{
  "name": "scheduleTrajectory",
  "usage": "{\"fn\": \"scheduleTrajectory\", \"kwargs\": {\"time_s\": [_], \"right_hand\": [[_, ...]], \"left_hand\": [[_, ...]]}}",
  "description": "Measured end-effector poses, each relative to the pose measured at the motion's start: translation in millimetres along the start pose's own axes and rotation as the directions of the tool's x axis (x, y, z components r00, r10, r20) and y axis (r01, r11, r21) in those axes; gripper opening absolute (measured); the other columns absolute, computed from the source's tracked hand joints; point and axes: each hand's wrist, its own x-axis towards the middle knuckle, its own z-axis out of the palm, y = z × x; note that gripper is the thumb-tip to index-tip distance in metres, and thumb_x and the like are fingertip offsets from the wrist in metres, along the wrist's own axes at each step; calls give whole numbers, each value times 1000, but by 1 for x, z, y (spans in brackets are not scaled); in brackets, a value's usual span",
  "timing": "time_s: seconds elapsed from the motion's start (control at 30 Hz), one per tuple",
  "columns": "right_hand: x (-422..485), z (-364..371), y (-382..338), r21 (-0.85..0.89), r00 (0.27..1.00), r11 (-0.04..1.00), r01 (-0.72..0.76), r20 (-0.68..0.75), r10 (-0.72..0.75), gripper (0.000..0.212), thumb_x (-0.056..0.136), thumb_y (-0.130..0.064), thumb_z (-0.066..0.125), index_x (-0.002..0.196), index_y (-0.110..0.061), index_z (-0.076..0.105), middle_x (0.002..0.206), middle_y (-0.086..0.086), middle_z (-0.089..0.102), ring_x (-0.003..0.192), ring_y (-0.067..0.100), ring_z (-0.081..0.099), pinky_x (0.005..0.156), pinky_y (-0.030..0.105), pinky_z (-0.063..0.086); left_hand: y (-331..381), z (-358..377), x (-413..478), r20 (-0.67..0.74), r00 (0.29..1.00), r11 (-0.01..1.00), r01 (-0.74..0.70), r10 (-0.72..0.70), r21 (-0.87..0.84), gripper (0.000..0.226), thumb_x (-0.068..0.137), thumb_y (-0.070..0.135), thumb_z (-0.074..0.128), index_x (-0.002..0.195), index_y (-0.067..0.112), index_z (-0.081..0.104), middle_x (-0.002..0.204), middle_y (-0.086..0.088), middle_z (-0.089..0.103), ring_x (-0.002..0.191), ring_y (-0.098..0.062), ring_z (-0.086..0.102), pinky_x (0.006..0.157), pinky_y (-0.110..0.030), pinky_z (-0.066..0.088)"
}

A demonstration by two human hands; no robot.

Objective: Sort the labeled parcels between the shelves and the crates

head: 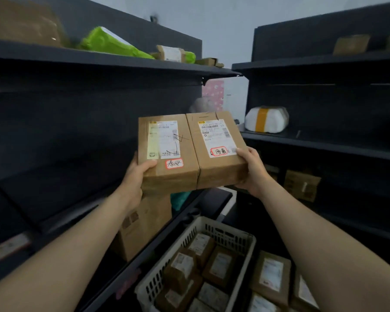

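While 2 hands (137, 174) (250, 169) grip 2 touching parcels (167, 152) (216, 145) | 1 crate (225, 228) below

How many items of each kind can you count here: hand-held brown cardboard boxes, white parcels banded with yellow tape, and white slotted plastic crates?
Hand-held brown cardboard boxes: 2
White parcels banded with yellow tape: 1
White slotted plastic crates: 1
Total: 4

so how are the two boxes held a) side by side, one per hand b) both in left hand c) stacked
A: the left hand grips the left box and the right hand grips the right box, their edges meeting side by side.
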Motion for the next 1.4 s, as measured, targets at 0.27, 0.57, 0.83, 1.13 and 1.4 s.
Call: {"fn": "scheduleTrajectory", "kwargs": {"time_s": [0.27, 0.57, 0.83, 1.13, 1.4], "right_hand": [[6, -158, 56, -89, 941, 953, -290, -209, 267, 34, 88, -52, 54, 118, -38, 47, 115, -1, 53, 105, 24, 52, 90, 45, 45], [14, -272, 166, 26, 800, 853, -522, -331, 500, 33, 87, -49, 58, 115, -32, 54, 116, 5, 59, 104, 25, 57, 88, 43, 49], [-10, -305, 237, 165, 681, 786, -595, -416, 603, 30, 85, -47, 63, 109, -32, 56, 114, 3, 59, 101, 24, 58, 80, 41, 52], [-63, -294, 276, 249, 588, 784, -569, -543, 600, 39, 86, -44, 64, 120, -32, 52, 111, 1, 57, 100, 22, 55, 85, 43, 50], [-86, -253, 278, 153, 659, 890, -430, -621, 425, 56, 90, -38, 62, 141, -26, 42, 103, -6, 55, 92, 15, 55, 68, 32, 47]], "left_hand": [[-111, 124, 18, 131, 919, 928, 373, -372, 17, 31, 89, 27, 56, 120, 24, 58, 92, -2, 74, 84, -21, 65, 74, -39, 53], [-260, 200, 17, 89, 702, 704, 687, -707, 180, 36, 85, 35, 59, 119, 31, 50, 107, -5, 60, 100, -26, 54, 91, -54, 39], [-338, 208, 5, 84, 576, 575, 774, -813, 263, 25, 86, 36, 58, 109, 28, 52, 107, -7, 61, 100, -26, 55, 99, -55, 38], [-378, 192, -15, 87, 554, 542, 752, -828, 375, 31, 81, 39, 63, 108, 29, 55, 110, -7, 63, 101, -26, 56, 97, -52, 41], [-351, 150, -7, 242, 703, 727, 551, -669, 411, 52, 86, 33, 61, 133, 42, 42, 119, -1, 61, 107, -23, 55, 97, -53, 41]]}}
